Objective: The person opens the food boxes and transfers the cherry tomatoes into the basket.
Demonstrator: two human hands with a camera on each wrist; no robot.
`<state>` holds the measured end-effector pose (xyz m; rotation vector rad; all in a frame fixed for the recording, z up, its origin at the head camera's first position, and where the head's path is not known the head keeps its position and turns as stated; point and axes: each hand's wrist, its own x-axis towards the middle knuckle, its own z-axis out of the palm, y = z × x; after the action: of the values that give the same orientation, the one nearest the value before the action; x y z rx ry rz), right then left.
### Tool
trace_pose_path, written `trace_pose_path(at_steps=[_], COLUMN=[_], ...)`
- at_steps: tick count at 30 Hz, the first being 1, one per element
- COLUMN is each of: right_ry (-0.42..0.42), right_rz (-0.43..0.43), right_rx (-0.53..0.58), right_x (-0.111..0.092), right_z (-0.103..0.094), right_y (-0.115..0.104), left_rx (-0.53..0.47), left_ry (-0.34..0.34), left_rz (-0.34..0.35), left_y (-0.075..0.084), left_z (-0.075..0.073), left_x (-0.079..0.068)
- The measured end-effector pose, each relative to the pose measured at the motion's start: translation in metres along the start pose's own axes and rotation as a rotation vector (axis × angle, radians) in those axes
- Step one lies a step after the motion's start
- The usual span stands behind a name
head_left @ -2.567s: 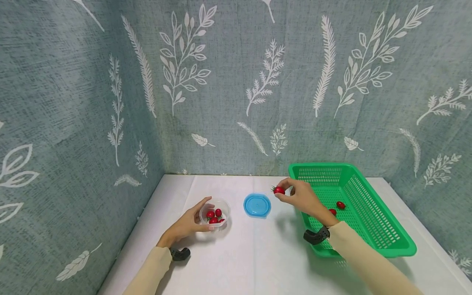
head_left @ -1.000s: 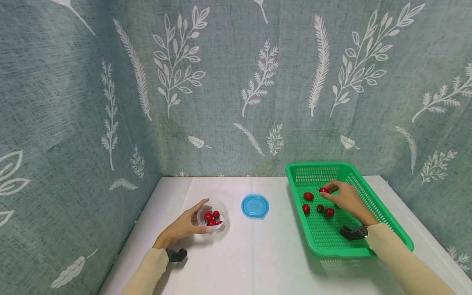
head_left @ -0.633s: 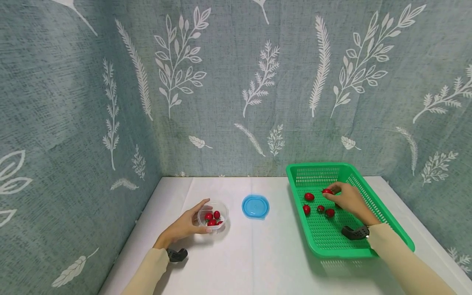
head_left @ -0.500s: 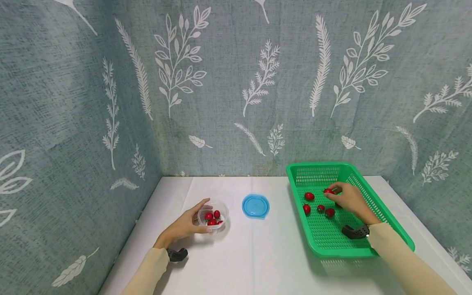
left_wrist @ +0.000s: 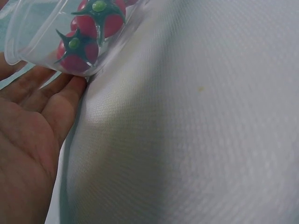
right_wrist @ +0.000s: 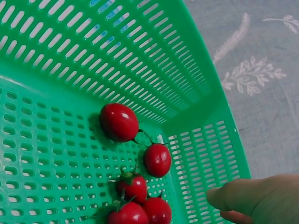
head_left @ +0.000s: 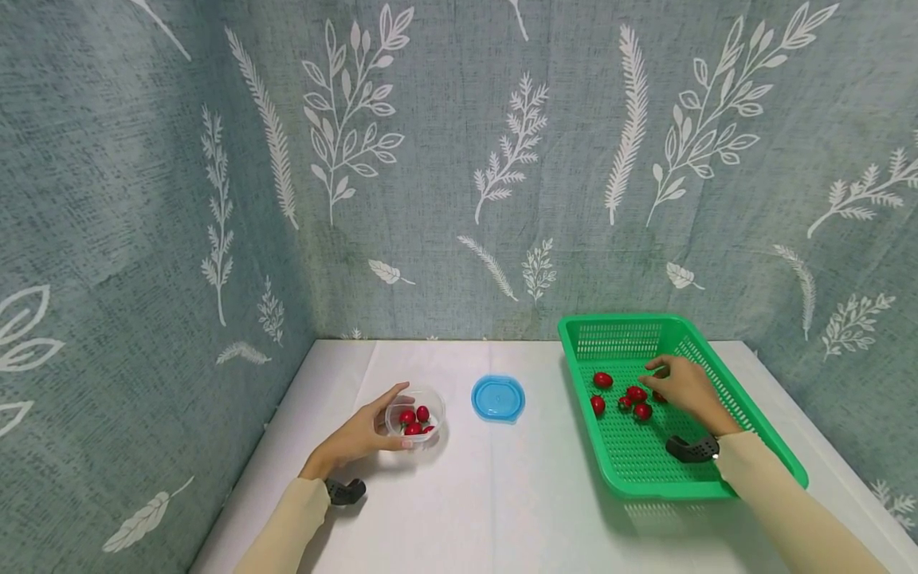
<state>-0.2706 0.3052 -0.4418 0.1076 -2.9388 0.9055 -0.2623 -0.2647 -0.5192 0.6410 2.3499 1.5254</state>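
Observation:
My left hand (head_left: 369, 426) holds a small clear plastic container (head_left: 439, 408), thumb at the near side and fingers at the far side. Several cherry tomatoes (left_wrist: 77, 50) with green calyxes lie in it, seen through its wall in the left wrist view. Over the green basket (head_left: 617, 478), my right hand (head_left: 684, 387) hovers with thumb and fingers parted and nothing between them. Just left of its fingertips a cherry tomato (head_left: 636, 394) lies on the basket floor among several others. Another tomato (head_left: 659, 396) is partly hidden under the hand.
A blue lid (head_left: 498, 399) lies flat on the white tabletop (head_left: 495, 494), between container and basket. Patterned fabric (head_left: 445, 159) rises behind the table and along its left. The basket's slotted walls (right_wrist: 140, 56) stand around the right hand's tomatoes.
The right hand went from beside the basket to inside it with a tomato, then let it go; that tomato now lies on the basket floor. The left hand keeps its hold on the container.

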Motion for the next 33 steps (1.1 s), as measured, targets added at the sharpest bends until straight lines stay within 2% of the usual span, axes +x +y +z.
trace_pose_path(at_steps=[9,19,25,33], right_ry=[0.029,0.045,0.052,0.04], right_rz=[-0.056,-0.182,-0.26,-0.308], right_rx=[0.006,0.022,0.057,0.096], right_x=[-0.002,-0.001,0.002,0.006], right_z=[0.002,0.011,0.02,0.037], right_y=[-0.014,-0.052,-0.072,-0.095], left_rx=[-0.002,-0.004,-0.029,-0.027], left_ry=[0.012,0.013,0.0,0.003], left_rz=[-0.007,-0.019,0.004,0.008], left_y=[0.0,0.0,-0.006,-0.006], left_z=[-0.001,0.0,0.0,-0.001], left_x=[-0.001,0.0,0.002,0.003])
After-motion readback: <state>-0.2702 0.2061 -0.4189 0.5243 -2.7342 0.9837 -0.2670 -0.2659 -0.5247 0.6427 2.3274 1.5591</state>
